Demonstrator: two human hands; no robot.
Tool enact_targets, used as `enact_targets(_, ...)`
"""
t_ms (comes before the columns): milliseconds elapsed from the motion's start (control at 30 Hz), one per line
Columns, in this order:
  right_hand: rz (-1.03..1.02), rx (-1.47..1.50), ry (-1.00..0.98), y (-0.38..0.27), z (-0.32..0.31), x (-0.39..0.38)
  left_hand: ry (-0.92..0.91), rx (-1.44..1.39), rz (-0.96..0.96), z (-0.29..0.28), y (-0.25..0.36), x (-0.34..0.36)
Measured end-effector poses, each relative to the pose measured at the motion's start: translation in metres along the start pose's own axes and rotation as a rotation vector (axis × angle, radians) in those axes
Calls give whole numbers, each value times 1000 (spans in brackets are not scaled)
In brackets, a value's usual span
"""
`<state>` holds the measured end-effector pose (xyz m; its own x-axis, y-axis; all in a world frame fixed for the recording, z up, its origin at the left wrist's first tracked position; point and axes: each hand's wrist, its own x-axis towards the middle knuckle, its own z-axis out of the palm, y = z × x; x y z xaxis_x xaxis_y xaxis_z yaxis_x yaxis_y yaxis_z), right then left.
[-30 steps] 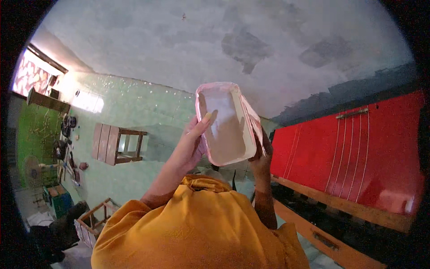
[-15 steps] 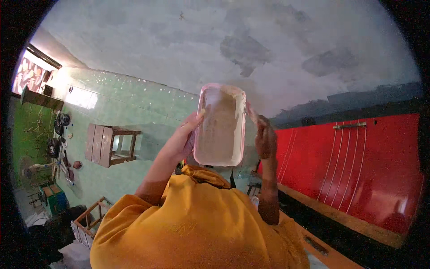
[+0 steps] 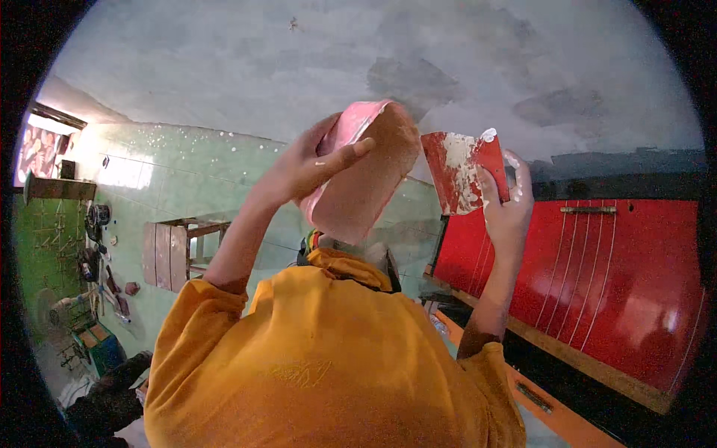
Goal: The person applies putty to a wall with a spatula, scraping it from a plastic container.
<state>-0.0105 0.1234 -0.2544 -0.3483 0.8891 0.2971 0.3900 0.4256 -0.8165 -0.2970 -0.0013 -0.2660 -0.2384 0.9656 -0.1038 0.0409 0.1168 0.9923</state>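
My left hand (image 3: 317,168) is closed on the side of a pink rectangular plastic tub (image 3: 377,160), its thumb over the rim. The tub is tilted, and its inside looks coated greyish brown. To its right, my right hand (image 3: 509,213) pinches a flat red scraper plate (image 3: 453,168) between thumb and fingers. White paste is smeared over the plate's face and one upper corner. More white paste sticks to the fingers of this hand. Tub and plate are close together but appear apart. Both are in front of a grey plastered wall (image 3: 246,71) with darker patches.
A small wooden stool (image 3: 168,255) stands on the pale green tiled floor (image 3: 246,175) at left. Farther left are a fan (image 3: 54,305) and assorted items. At right is a glossy red panel (image 3: 515,261) with thin cords, above an orange surface (image 3: 571,425).
The tub has risen and tipped over from a position with its inside facing me. My right hand has moved right and up, turning the red plate's broad face into view.
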Motion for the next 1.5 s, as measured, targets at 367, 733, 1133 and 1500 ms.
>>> enact_targets(367,-202,-338,-175,-10,3,35,-254,346,126,-1,13,46)
enact_targets(733,-72,-166,-316,47,13,56,-374,666,-167,12,35,101)
enact_targets(1133,290,323,-464,62,87,-5,-470,631,-292,-1,-27,121)
enact_targets(1500,654,757,-462,39,113,-50,-437,501,-301,-21,-52,92)
